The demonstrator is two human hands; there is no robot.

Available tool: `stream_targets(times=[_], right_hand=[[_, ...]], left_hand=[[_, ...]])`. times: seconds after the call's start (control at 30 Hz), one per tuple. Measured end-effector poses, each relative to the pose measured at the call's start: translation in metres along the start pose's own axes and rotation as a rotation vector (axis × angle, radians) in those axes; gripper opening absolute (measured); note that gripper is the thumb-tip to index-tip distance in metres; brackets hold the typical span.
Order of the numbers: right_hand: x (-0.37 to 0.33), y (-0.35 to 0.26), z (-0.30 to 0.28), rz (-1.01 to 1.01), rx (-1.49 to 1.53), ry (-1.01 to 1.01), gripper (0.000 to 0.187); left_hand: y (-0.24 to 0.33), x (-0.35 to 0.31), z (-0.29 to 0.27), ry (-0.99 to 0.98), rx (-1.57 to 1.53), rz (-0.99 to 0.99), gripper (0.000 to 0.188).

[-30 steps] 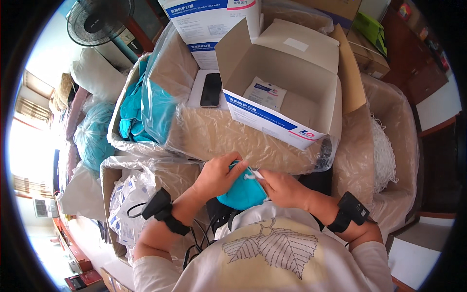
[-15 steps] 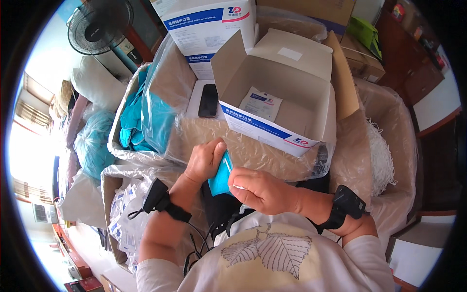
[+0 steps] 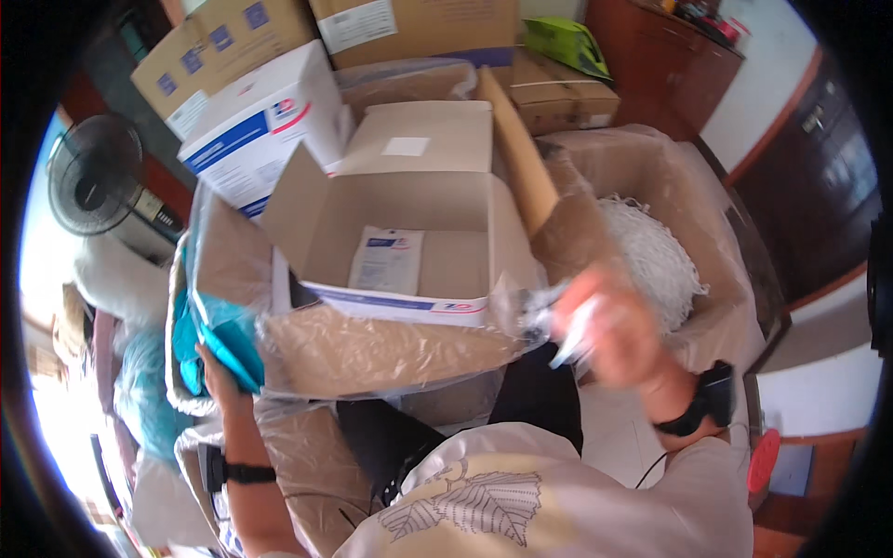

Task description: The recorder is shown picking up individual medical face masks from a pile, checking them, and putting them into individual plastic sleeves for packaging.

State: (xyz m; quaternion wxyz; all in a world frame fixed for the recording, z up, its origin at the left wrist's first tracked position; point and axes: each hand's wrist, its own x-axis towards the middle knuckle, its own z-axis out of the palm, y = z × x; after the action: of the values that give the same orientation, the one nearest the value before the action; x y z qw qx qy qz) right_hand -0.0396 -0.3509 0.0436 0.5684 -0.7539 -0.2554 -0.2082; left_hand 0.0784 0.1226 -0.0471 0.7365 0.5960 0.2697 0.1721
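Observation:
At the left, my left hand [image 3: 220, 379] is closed on a folded teal fabric piece [image 3: 234, 361]. It is over the lined carton [image 3: 177, 395] of teal pieces, so where the held piece ends is hard to see. Over on the right, my right hand [image 3: 614, 339] is smeared by motion. White strips [image 3: 579, 335] show at its fingers, beside the carton of white cords [image 3: 646, 260]. Between my hands stands an open white box [image 3: 400, 307] with a flat white packet [image 3: 388, 260] lying inside.
Closed white-and-blue boxes [image 3: 265, 126] stand behind to the left, with brown cartons [image 3: 419, 33] at the back. A fan [image 3: 96, 177] is at far left, a green bag [image 3: 566, 46] at the back right. Clear plastic lining [image 3: 391, 358] hangs over the carton front before my knees.
My hands have moved apart: the left went left with the teal piece to the teal carton, the right went right with white strips. The view has shifted rightward.

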Motion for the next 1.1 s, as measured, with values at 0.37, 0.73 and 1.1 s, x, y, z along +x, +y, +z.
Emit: stream_targets(times=[0.37,0.73,1.1], right_hand=[[-0.045,0.130,-0.216,0.802,-1.115,0.001,0.035],[0.040,0.089,-0.078,0.603,-0.656,0.006,0.030],[0.136,0.155,0.099,1.024,-0.118,-0.462,0.034]], left_hand=[[-0.072,-0.049,-0.043,-0.247,-0.374,-0.542,0.065],[0.046,0.140,-0.123,0.651,-0.081,0.155,0.063],[-0.074,0.194,-0.178,0.176,0.437,-0.193,0.058]])
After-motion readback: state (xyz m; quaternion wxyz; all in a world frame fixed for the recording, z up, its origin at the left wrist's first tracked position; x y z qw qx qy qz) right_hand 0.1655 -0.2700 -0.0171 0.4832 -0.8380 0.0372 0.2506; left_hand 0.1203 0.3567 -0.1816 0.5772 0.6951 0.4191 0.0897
